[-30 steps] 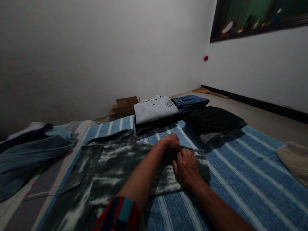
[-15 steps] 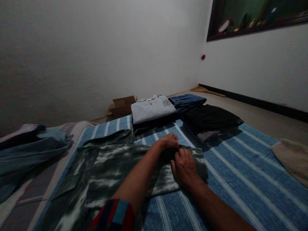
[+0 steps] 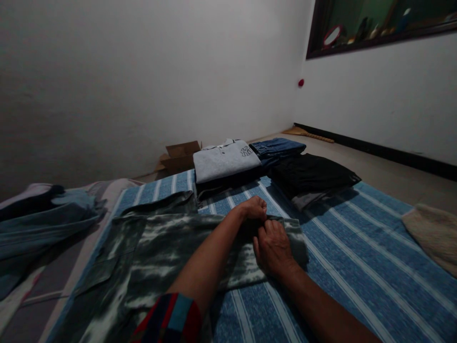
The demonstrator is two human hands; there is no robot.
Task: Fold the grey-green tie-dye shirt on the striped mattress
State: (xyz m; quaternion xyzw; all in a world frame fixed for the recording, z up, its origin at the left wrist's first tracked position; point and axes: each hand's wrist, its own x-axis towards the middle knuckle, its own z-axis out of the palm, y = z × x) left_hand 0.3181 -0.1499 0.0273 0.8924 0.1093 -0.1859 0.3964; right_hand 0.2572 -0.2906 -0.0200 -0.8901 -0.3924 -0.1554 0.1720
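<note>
Hands Meeting on a Mottled Garment

A dark green and white garment (image 3: pixel 164 243) is lying on a blue striped cloth (image 3: pixel 357 257). The left hand (image 3: pixel 254 208) is curling nearly closed at the garment's far edge; the right hand (image 3: pixel 274 245) is resting on it just beside, fingers bent. Whether either is pinching fabric, I cannot tell. Beyond, a folded grey shirt (image 3: pixel 226 162), blue garment (image 3: pixel 280 148) and black garment (image 3: pixel 316 174) are sitting close together. Pale blue denim (image 3: pixel 46 224) is lying at the left. A cardboard box (image 3: pixel 180 157) is standing near the white wall (image 3: pixel 143 85), and a dark-framed window (image 3: pixel 385 47) is showing upper right.
</note>
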